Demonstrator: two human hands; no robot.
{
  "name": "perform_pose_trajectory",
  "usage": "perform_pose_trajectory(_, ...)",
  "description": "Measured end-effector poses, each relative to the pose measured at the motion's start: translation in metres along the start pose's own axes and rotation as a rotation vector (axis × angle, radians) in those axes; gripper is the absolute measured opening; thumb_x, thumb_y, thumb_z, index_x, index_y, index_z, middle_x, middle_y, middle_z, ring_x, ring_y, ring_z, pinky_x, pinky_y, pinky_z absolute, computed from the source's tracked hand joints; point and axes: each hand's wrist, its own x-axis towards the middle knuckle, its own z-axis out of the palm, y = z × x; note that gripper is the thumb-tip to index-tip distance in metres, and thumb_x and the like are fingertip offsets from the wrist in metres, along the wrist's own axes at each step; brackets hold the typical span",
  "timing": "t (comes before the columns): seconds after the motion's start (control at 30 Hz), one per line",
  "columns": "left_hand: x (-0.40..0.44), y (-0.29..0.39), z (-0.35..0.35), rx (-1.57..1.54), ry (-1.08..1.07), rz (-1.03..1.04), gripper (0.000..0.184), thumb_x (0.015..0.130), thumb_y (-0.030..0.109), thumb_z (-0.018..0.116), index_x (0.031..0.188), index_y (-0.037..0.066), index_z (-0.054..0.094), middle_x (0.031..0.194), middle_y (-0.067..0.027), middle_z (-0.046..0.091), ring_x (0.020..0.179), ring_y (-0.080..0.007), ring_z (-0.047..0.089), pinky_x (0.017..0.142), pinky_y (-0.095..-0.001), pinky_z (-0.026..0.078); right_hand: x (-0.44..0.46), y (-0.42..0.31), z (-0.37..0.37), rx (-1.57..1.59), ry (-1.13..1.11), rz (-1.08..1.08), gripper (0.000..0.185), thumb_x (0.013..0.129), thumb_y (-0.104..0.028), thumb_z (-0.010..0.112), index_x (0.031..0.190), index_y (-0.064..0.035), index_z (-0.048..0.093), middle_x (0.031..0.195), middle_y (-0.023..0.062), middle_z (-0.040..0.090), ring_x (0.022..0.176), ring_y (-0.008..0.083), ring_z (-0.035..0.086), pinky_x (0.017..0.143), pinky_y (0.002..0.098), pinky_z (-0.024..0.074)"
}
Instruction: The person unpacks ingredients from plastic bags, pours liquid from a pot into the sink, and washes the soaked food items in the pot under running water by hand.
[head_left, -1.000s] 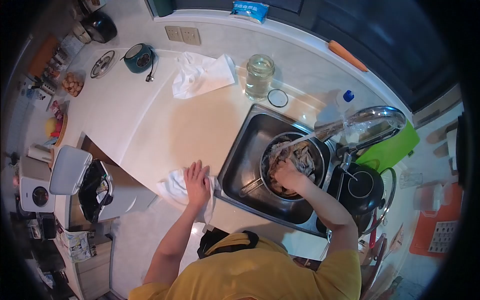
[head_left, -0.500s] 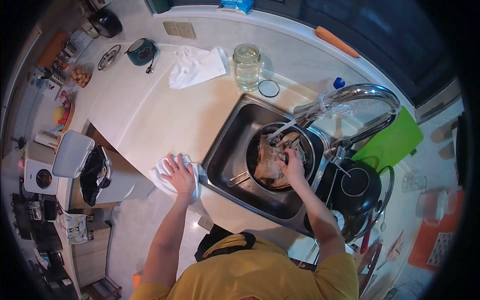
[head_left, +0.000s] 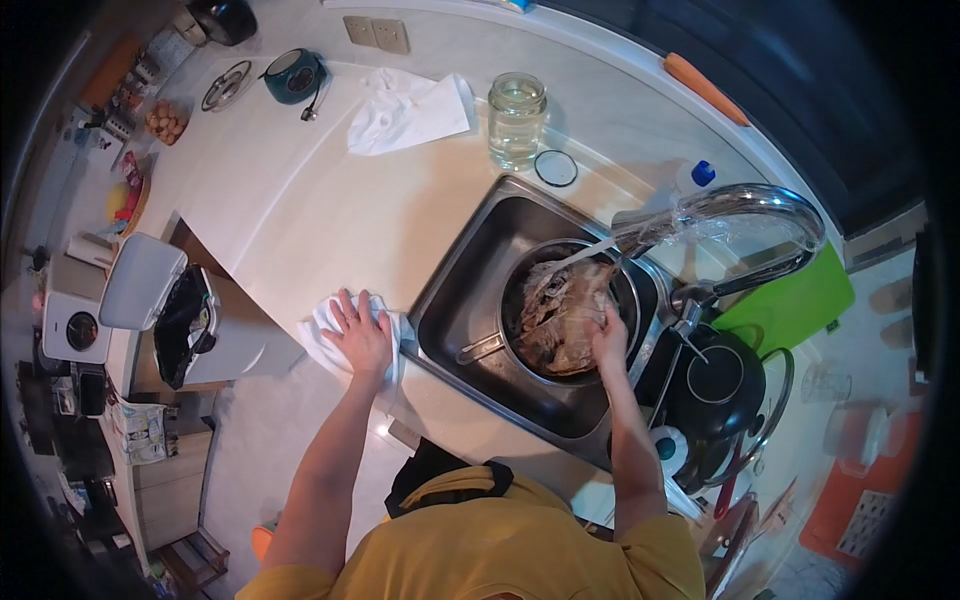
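My left hand [head_left: 361,338] lies spread on a white cloth [head_left: 322,345] at the counter edge, left of the sink. Over a metal pot [head_left: 508,342] in the steel sink [head_left: 455,290], my right hand [head_left: 607,338] grips the right side of a large brownish, wet piece of food [head_left: 580,308]. More brown, leafy-looking pieces [head_left: 540,290] lie beside it in the pot. Water runs from the tap [head_left: 630,238] into the pot. The pot's handle points to the left. What exactly the food is, I cannot tell.
Behind the sink stand a glass jar [head_left: 516,125] of clear liquid and a round lid [head_left: 556,168]. A crumpled white cloth [head_left: 405,110] lies at the back. Right of the sink are a black pan [head_left: 715,385] and a green board [head_left: 795,295]. An open bin [head_left: 185,325] stands at left.
My right hand has shifted the large brown piece rightward across the pot, showing the pieces on the left. My left hand has moved slightly from the sink onto the cloth. The view has shifted.
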Motion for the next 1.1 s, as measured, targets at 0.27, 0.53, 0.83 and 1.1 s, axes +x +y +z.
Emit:
perform_pose_trajectory(0.27,0.000,0.001,-0.002,0.034,-0.008,-0.001,0.048,0.085,0.034,0.048,0.129,0.016,0.040,0.144,-0.0129,0.024,0.133,-0.0362,0.019,0.094,-0.0682,0.018,-0.012,-0.057,0.019,0.252,-0.179,0.189,0.037,0.081,0.003,0.053,0.118,-0.0018,0.050,0.097,0.0049,0.062,0.085,0.0136,0.058,0.074,0.0259,0.0462)
perform_pose_trajectory(0.53,0.000,0.001,-0.002,-0.002,0.013,0.007,0.048,0.083,0.033,0.049,0.126,0.014,0.043,0.143,-0.0153,0.025,0.132,-0.0365,0.020,0.094,-0.0681,0.014,0.003,-0.039,0.095,-0.262,-0.261,-0.143,0.045,0.078,0.001,0.050,0.124,-0.0013,0.045,0.100,0.0226,0.058,0.088,0.0340,0.058,0.076,0.0332,0.0460)
perform_pose_trajectory(0.83,0.002,0.003,-0.005,0.017,-0.005,0.006,0.047,0.084,0.033,0.048,0.127,0.014,0.041,0.143,-0.0148,0.024,0.133,-0.0362,0.019,0.094,-0.0679,0.015,0.001,-0.012,0.105,-0.297,-0.420,-0.190,0.070,0.073,0.004,0.047,0.138,-0.0119,0.028,0.112,0.0221,0.055,0.099,0.0336,0.056,0.085,0.0311,0.0426)
perform_pose_trajectory(1.1,0.001,0.000,0.001,0.002,0.022,0.021,0.047,0.082,0.033,0.049,0.125,0.014,0.044,0.143,-0.0146,0.025,0.133,-0.0363,0.019,0.095,-0.0669,0.014,-0.012,-0.057,0.118,-0.357,-0.301,0.158,0.062,0.070,0.001,0.051,0.129,-0.0034,0.032,0.108,0.0309,0.053,0.103,0.0441,0.050,0.085,0.0448,0.0402)
